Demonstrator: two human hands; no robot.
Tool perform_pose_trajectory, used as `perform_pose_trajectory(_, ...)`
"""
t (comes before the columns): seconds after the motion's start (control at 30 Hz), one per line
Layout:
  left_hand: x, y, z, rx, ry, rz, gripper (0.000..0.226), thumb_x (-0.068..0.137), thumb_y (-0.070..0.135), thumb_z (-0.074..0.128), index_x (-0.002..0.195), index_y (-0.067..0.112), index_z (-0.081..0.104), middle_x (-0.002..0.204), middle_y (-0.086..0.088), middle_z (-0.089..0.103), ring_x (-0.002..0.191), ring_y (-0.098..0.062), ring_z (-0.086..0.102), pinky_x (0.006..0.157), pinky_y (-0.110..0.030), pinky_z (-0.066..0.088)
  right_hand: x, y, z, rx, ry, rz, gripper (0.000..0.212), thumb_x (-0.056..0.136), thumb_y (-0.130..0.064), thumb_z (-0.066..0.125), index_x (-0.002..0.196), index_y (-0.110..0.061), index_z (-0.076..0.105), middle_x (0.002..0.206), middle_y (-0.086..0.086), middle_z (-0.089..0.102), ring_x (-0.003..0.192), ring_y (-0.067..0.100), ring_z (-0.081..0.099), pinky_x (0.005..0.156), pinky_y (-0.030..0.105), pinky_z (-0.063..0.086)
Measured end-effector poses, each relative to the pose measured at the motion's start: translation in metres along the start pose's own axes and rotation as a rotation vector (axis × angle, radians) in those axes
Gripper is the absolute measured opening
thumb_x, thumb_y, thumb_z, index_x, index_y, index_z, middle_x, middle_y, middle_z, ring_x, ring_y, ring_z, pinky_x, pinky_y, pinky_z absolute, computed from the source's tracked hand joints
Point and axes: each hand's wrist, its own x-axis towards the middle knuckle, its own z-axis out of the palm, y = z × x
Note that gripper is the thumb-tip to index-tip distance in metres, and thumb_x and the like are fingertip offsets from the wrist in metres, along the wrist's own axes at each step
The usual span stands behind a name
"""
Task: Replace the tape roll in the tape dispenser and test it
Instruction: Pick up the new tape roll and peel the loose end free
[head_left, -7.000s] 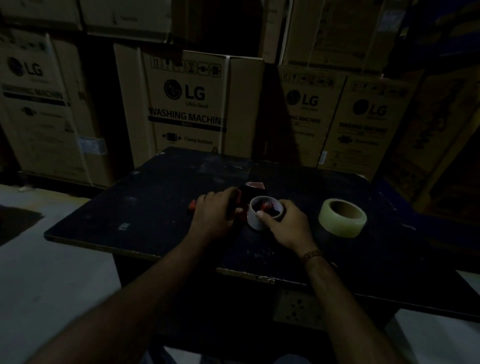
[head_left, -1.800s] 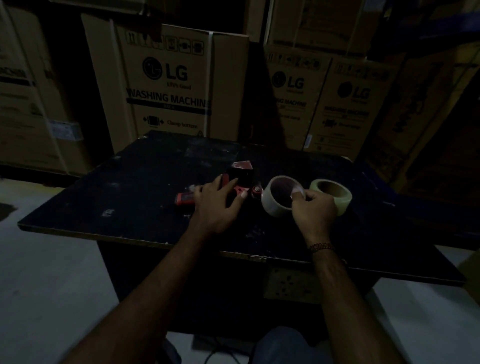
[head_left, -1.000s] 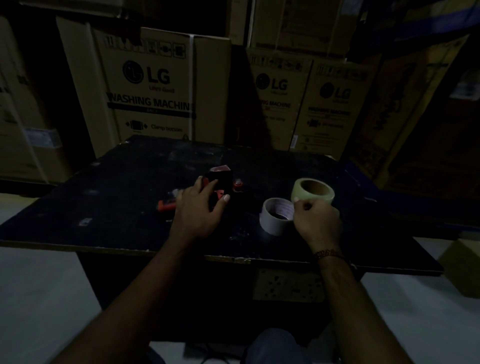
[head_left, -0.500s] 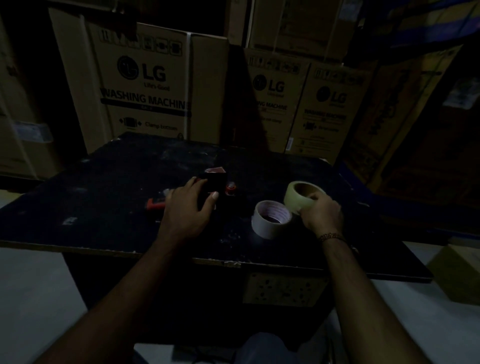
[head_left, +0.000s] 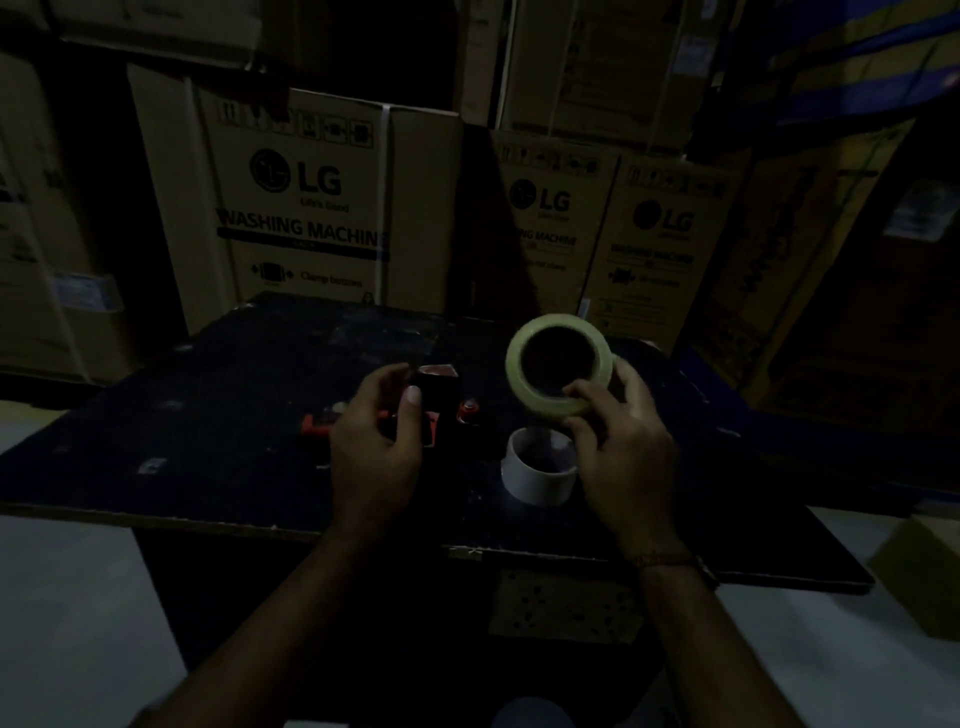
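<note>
Three brown cardboard LG boxes (head_left: 311, 208) stand behind the dark, scuffed bench (head_left: 234, 415). A thin-walled white tape roll (head_left: 535, 486) lies flat on it, partly behind the right grip (head_left: 623, 457), which clasps a pale yellow tape roll (head_left: 514, 374) lifted clear, hole towards the camera. The left grip (head_left: 374, 447) curls over the red-and-black tape dispenser (head_left: 436, 384) lying on the bench; I cannot tell whether it clasps it.

We log: left hand (head_left: 374, 452) covers much of tape dispenser (head_left: 439, 389); right hand (head_left: 623, 462) hides lower rim of yellow tape roll (head_left: 515, 374), right side of white roll (head_left: 535, 483).
</note>
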Motion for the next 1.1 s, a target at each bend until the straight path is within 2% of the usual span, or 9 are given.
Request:
perform_pose_trajectory(0.1, -0.005, 0.009, 0.009, -0.125, -0.125, -0.136, 0.036, 0.106, 0.036, 0.061, 0.141, 0.032, 0.057, 0.124, 0.019, 0.07, 0.117, 0.001, 0.067, 0.095, -0.031, 0.058, -0.003, -0.01, 0.001, -0.131, 0.003, -0.206, 0.037, 0.089, -0.015, 0.077, 0.126, -0.02, 0.073, 0.162, 0.014, 0.044, 0.106, 0.034, 0.072, 0.073, 0.037, 0.061)
perform_pose_trajectory(0.17, -0.001, 0.011, 0.014, -0.246, -0.223, -0.275, 0.047, 0.104, 0.042, 0.062, 0.148, 0.036, 0.049, 0.13, 0.015, 0.069, 0.12, -0.009, 0.068, 0.096, -0.036, 0.06, -0.005, -0.016, 0.005, -0.217, -0.028, -0.364, 0.039, 0.089, -0.014, 0.076, 0.127, -0.02, 0.072, 0.161, 0.019, 0.043, 0.106, 0.037, 0.072, 0.067, 0.034, 0.06)
perform_pose_trajectory(0.3, 0.001, 0.006, 0.021, -0.378, -0.307, -0.418, 0.034, 0.101, 0.032, 0.07, 0.133, 0.035, 0.061, 0.125, 0.003, 0.075, 0.116, -0.017, 0.073, 0.1, -0.048, 0.06, -0.015, -0.025, 0.02, -0.231, -0.166, -0.515, 0.062, 0.085, -0.003, 0.077, 0.14, -0.024, 0.061, 0.165, 0.021, 0.036, 0.103, 0.034, 0.072, 0.061, 0.038, 0.062)
perform_pose_trajectory(0.43, 0.005, -0.011, 0.016, -0.315, -0.264, -0.408, 0.035, 0.102, 0.009, 0.064, 0.132, 0.027, 0.061, 0.118, 0.0, 0.075, 0.112, -0.02, 0.073, 0.091, -0.042, 0.063, -0.025, -0.038, 0.027, -0.142, -0.187, -0.486, 0.085, 0.077, 0.003, 0.07, 0.155, -0.026, 0.048, 0.168, 0.015, 0.031, 0.102, 0.027, 0.071, 0.078, 0.043, 0.06)
perform_pose_trajectory(0.53, 0.01, -0.017, 0.012, -0.256, -0.215, -0.398, 0.04, 0.099, 0.005, 0.064, 0.133, 0.026, 0.061, 0.116, 0.001, 0.073, 0.107, -0.019, 0.074, 0.077, -0.028, 0.061, -0.027, -0.047, 0.028, 0.003, -0.15, -0.446, 0.092, 0.082, -0.002, 0.074, 0.161, -0.021, 0.032, 0.167, 0.008, 0.036, 0.11, 0.021, 0.07, 0.09, 0.03, 0.053)
perform_pose_trajectory(0.67, 0.007, -0.022, 0.009, -0.232, -0.159, -0.384, 0.041, 0.098, 0.007, 0.062, 0.132, 0.029, 0.061, 0.113, 0.005, 0.073, 0.102, -0.016, 0.074, 0.081, -0.036, 0.063, -0.027, -0.054, 0.027, 0.035, -0.137, -0.479, 0.09, 0.084, -0.013, 0.078, 0.16, -0.019, 0.032, 0.165, 0.006, 0.04, 0.116, 0.021, 0.069, 0.084, 0.033, 0.059)
perform_pose_trajectory(0.77, 0.008, -0.027, 0.006, -0.198, -0.14, -0.368, 0.038, 0.097, 0.007, 0.061, 0.126, 0.031, 0.061, 0.108, 0.004, 0.073, 0.1, -0.019, 0.074, 0.082, -0.039, 0.064, -0.024, -0.058, 0.02, 0.159, -0.171, -0.354, 0.08, 0.088, -0.037, 0.077, 0.157, -0.02, 0.04, 0.16, -0.002, 0.044, 0.123, 0.014, 0.064, 0.087, 0.035, 0.06)
perform_pose_trajectory(0.93, 0.006, -0.026, 0.003, -0.265, -0.146, -0.351, 0.037, 0.096, 0.024, 0.06, 0.132, 0.032, 0.059, 0.11, 0.002, 0.073, 0.099, -0.018, 0.075, 0.081, -0.037, 0.065, -0.015, -0.069, 0.017, 0.175, -0.239, -0.216, 0.066, 0.094, -0.056, 0.064, 0.152, -0.027, 0.049, 0.121, -0.014, 0.061, 0.078, -0.006, 0.052, 0.069, 0.021, 0.053)
perform_pose_trajectory(1.1, 0.005, -0.03, 0.003, -0.274, -0.156, -0.322, 0.041, 0.101, 0.002, 0.056, 0.137, 0.021, 0.058, 0.112, -0.001, 0.073, 0.097, -0.014, 0.074, 0.074, -0.027, 0.061, -0.002, -0.079, 0.017, 0.206, -0.332, -0.213, 0.058, 0.102, -0.05, 0.053, 0.158, -0.038, 0.039, 0.106, -0.017, 0.053, 0.079, -0.002, 0.054, 0.068, 0.021, 0.051)
